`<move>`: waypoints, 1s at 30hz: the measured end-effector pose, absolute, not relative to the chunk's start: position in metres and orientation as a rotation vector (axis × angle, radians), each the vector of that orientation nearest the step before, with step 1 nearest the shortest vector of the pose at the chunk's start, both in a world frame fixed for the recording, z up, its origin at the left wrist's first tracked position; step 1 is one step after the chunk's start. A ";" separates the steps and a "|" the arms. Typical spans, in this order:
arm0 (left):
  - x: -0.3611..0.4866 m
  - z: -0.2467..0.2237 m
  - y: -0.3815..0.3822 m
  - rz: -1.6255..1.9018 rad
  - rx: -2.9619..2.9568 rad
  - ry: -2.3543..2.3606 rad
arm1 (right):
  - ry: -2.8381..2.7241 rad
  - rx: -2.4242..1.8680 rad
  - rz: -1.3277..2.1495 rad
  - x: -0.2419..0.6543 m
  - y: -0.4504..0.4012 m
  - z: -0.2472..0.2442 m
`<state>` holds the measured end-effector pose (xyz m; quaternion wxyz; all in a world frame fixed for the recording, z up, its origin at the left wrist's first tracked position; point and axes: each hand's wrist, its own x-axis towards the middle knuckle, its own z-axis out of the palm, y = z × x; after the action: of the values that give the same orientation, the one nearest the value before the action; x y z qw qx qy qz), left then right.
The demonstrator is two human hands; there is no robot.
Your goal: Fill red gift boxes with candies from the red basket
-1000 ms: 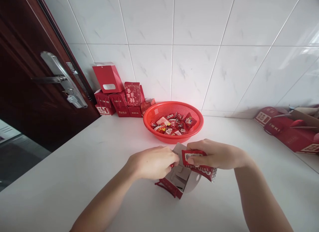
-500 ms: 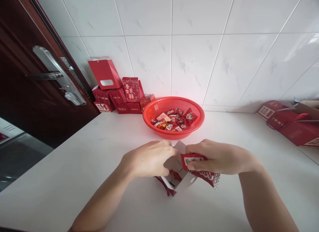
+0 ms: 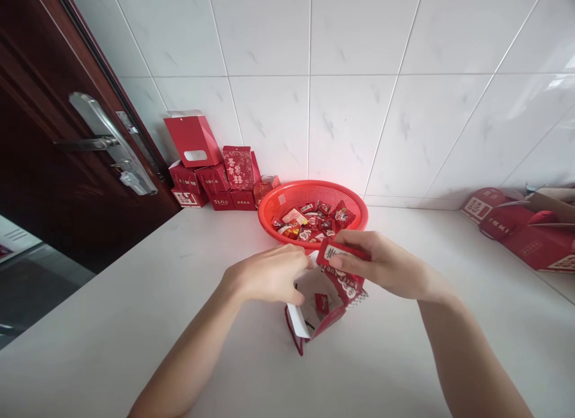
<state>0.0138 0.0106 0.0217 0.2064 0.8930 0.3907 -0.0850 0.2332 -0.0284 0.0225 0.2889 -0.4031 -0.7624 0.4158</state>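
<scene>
My left hand (image 3: 272,275) grips the left wall of a small open candy box (image 3: 331,323), red outside and white inside, tilted with its mouth toward me. A small red wrapped candy (image 3: 321,303) lies inside it. A dark red cord hangs off the box's near edge. My right hand (image 3: 380,262) pinches a red candy packet (image 3: 342,277) with white lettering, thumb on the near face. The packet is over the right part of the box's mouth. Right behind the hands stands a red plastic basket (image 3: 269,217) with several wrapped candies (image 3: 311,220) in it.
Red gift boxes (image 3: 193,139) are stacked against the tiled wall at the back left, beside a dark door (image 3: 40,136) with a metal handle. More red boxes (image 3: 521,235) lie at the right edge of the white counter (image 3: 179,298).
My right hand has moved up and left with the packet, from beside the box to over its mouth. The box has turned in my left hand, showing more of its inside.
</scene>
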 end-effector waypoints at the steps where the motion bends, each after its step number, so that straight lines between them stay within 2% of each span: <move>1: 0.015 0.022 0.010 -0.202 2.485 1.059 | -1.981 -1.049 1.066 0.232 -0.029 0.023; 6: 0.017 0.025 0.007 -0.050 2.463 1.004 | -1.939 -0.964 1.035 0.227 -0.032 0.024; 18: 0.013 0.026 0.018 -0.210 2.448 1.161 | -2.084 -1.171 1.029 0.212 -0.030 0.009; 30: 0.014 0.025 0.026 -0.218 2.450 1.131 | -2.016 -1.106 1.145 0.216 -0.017 0.006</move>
<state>0.0142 0.0261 0.0246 0.2153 0.8837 0.4080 -0.0787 0.2162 -0.0173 0.0059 0.2823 -0.4132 -0.7528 0.4276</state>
